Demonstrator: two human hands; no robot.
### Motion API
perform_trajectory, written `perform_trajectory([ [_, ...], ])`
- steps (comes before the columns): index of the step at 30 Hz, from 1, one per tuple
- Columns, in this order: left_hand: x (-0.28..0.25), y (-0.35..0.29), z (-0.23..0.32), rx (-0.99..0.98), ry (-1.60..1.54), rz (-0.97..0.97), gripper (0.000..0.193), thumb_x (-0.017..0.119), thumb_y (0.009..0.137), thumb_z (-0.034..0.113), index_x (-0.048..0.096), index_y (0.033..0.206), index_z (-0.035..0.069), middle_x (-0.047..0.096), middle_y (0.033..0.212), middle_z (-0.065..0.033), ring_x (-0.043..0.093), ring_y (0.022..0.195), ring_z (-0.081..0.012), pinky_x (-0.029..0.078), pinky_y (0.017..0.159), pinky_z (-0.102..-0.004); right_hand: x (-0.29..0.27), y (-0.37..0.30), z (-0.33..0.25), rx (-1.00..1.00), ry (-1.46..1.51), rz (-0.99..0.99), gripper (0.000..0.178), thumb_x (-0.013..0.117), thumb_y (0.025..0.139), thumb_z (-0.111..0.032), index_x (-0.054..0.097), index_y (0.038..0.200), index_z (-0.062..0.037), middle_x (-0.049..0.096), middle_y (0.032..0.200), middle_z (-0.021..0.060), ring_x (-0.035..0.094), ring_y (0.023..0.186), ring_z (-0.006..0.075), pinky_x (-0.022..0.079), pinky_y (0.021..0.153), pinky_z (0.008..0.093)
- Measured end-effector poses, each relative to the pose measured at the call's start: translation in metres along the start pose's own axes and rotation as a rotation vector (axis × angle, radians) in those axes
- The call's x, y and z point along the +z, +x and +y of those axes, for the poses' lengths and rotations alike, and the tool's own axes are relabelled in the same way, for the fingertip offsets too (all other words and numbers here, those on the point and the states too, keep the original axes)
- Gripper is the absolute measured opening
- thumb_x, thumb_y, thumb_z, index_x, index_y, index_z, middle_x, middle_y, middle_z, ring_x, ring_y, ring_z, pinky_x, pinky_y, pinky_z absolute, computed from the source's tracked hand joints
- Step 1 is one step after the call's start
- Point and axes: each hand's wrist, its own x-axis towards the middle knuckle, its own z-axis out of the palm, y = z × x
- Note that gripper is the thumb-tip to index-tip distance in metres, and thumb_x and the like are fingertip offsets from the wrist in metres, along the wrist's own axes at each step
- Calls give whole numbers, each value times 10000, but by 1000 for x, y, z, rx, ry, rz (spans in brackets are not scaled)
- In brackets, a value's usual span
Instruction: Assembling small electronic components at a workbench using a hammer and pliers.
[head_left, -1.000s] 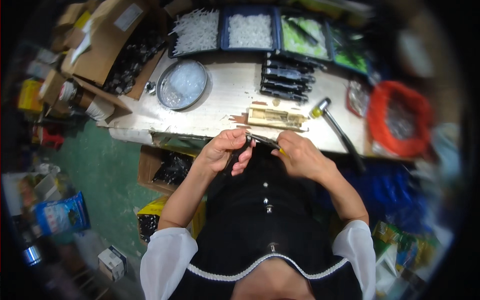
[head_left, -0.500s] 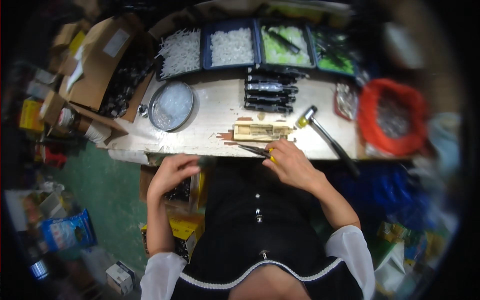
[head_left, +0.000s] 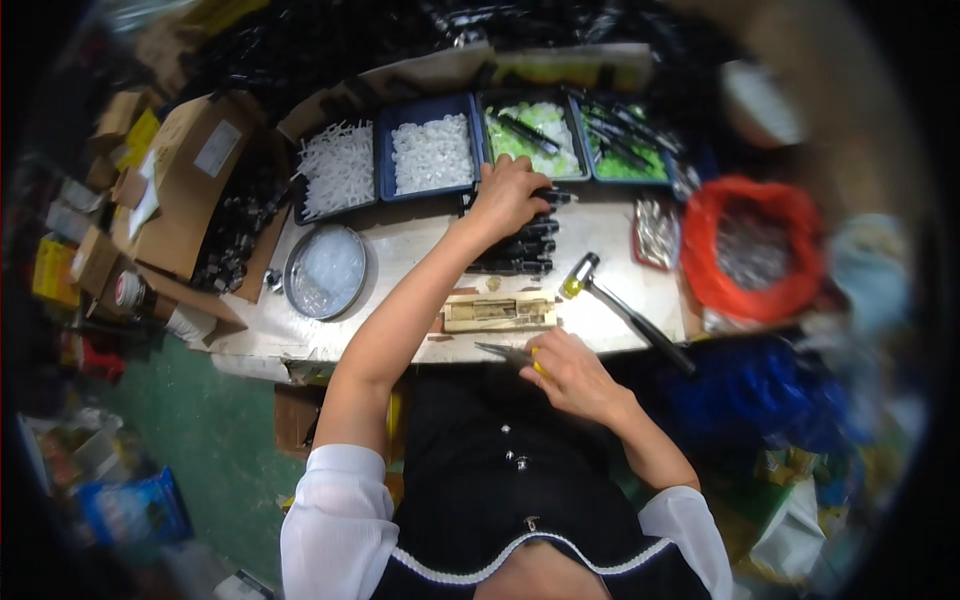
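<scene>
- Head camera view: the left hand [head_left: 512,197] reaches across to the far part of the white, worn surface [head_left: 620,240], over a pile of long, thin, black pieces [head_left: 520,266] that look like plastic.
- The fingers of this hand bend down at the far end of the pile. The hand hides what is under it, so one cannot tell if its grip has a piece or only touches one.
- The black pieces lie side by side in a row, just past a long, cream-coloured block with a hollow in it [head_left: 500,313].
- They look light, stiff and smooth, so they may slide on each other. A good place to take one seems to be around its middle, with finger and thumb on its two long sides. Squeezing softly should be enough.
- The right hand [head_left: 572,378] has its grip wrapped around long-nosed metal pliers with yellow handles [head_left: 512,355]. Their thin tips point left, near the front of the cream block.
- The pliers look hard and a bit heavy for their size. The yellow handles seem the best part to hold, as the tips look pointy.
- A hammer with a long black handle [head_left: 638,322] lies to the right of the block, apart from both hands.
</scene>
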Motion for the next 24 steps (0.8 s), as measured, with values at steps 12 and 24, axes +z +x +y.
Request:
perform_trajectory([
  [12,-60,-139,18,-505,-1312,215,302,514,897,105,464,1178,7,591,803,-98,578,639,-132,493,549,-229,-9,38,5,126,124,203,174,609,808,-85,550,863,69,557,966,171,522,894,330,429,777,387],
  [24,-38,-178,43,-408,-902,261,286,588,873,146,561,1081,-48,606,783,-71,577,655,-101,476,584,-226,-7,40,-14,114,50,100,151,592,815,-70,553,893,53,557,995,166,533,905,330,438,776,389],
])
